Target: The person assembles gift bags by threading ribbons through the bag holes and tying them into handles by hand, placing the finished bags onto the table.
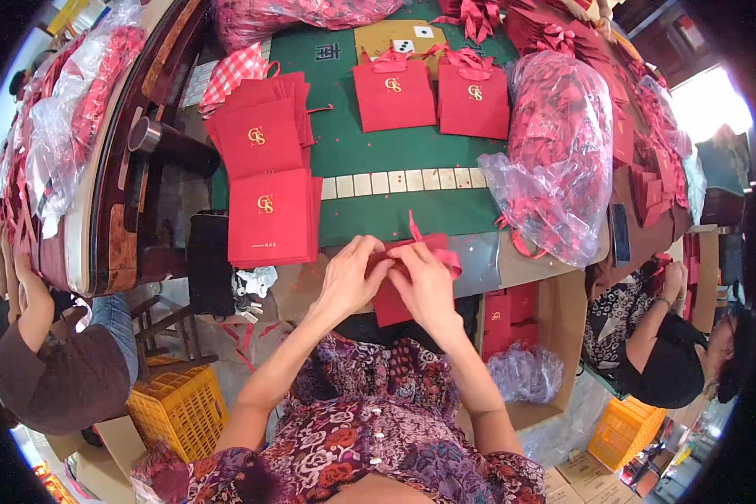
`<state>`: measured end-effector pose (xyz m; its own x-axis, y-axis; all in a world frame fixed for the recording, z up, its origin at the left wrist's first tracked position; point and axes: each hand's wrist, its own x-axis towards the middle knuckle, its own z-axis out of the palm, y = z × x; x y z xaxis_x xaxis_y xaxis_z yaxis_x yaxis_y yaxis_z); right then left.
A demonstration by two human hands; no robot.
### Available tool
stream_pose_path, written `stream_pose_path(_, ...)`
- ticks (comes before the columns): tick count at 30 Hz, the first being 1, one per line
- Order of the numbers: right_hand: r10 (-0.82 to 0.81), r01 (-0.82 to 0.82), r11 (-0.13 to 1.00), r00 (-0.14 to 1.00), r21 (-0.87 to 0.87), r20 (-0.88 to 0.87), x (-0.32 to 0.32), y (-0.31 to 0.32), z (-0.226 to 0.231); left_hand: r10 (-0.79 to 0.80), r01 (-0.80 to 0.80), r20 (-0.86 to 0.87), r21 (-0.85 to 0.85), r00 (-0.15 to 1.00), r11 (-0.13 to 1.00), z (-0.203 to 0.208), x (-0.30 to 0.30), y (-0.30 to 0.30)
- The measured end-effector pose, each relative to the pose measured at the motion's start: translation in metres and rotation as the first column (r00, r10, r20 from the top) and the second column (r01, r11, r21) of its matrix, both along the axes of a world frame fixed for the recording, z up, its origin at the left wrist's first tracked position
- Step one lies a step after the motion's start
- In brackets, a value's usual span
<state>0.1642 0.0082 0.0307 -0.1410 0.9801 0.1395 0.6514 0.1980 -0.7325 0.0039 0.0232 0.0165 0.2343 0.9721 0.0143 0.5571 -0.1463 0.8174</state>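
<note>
Both my hands meet over a small red paper gift bag at the table's near edge. My left hand has its fingers bent in at the bag's top. From the other side my right hand pinches at the same spot, and a pink-red ribbon loops out beside it. The fingertips hide what exactly each one grips. Left of my hands lies a pile of flat red bags with gold emblems. Farther off, two red bags with ribbon handles lie side by side.
A clear plastic sack of red ribbons bulges at the right. A phone lies beyond it. At the left stands a dark tumbler. Below the table edge, a cardboard box holds red bags. Co-workers sit on both sides.
</note>
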Motion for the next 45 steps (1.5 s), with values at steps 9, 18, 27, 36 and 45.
stream_pose_path(9, 0.194, -0.186, 0.977, 0.978, -0.102, 0.078, 0.032, 0.033, 0.006, -0.087, 0.087, -0.013, 0.234, 0.996, 0.968, -0.007, 0.005, 0.001)
stream_pose_path(18, 0.379, -0.466, 0.795, 0.881, -0.389, -0.282, 0.057, 0.059, -0.019, -0.182, 0.188, -0.052, 0.391, 0.982, 0.901, -0.005, 0.006, 0.002)
stream_pose_path(27, 0.185, -0.525, 0.709, 0.783, -0.47, -0.594, 0.051, 0.059, -0.049, -0.198, 0.188, -0.016, 0.393, 0.98, 0.9, -0.012, 0.005, 0.002)
stream_pose_path(36, -0.206, 0.02, 0.922, 0.871, -0.387, -0.447, 0.043, 0.065, -0.059, -0.067, 0.073, -0.03, 0.259, 0.997, 0.963, -0.009, 0.014, -0.002)
stream_pose_path(45, -0.184, 0.264, 0.933, 0.934, -0.246, 0.305, 0.052, 0.038, -0.019, 0.093, -0.041, -0.187, 0.266, 0.978, 0.963, -0.016, 0.019, 0.022)
